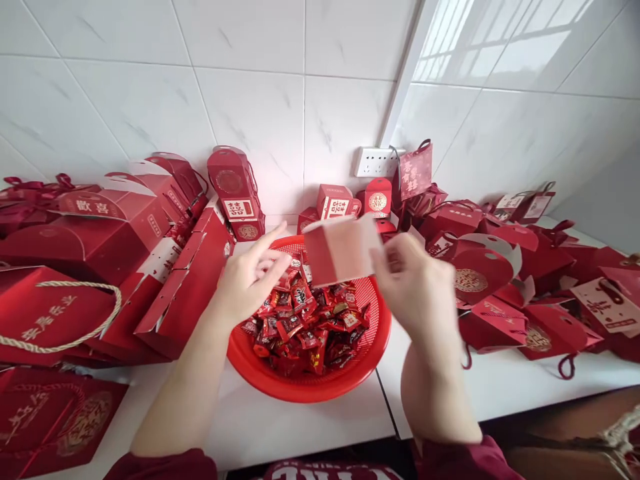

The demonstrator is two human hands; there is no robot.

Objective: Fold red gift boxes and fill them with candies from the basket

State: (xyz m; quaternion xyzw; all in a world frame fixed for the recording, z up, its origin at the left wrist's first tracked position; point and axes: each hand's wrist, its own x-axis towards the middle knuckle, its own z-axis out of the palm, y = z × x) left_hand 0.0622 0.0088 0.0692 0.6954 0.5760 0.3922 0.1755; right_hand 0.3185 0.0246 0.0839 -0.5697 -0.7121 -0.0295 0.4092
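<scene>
My right hand (417, 280) grips one edge of a small red and pale paper gift box (323, 253), blurred by motion, above a red plastic basket (383, 340). Nothing shows in my left hand (247, 277); its fingers are stretched out and apart over the basket's left side, a little away from the box. Red-wrapped candies (295, 330) lie heaped in the basket, partly hidden by the box and my left hand.
Large red gift boxes (95, 227) crowd the left side. Many smaller red boxes (475, 267) are piled on the right. A tall red box (235, 193) and a white power strip (377, 162) are by the tiled wall behind the basket.
</scene>
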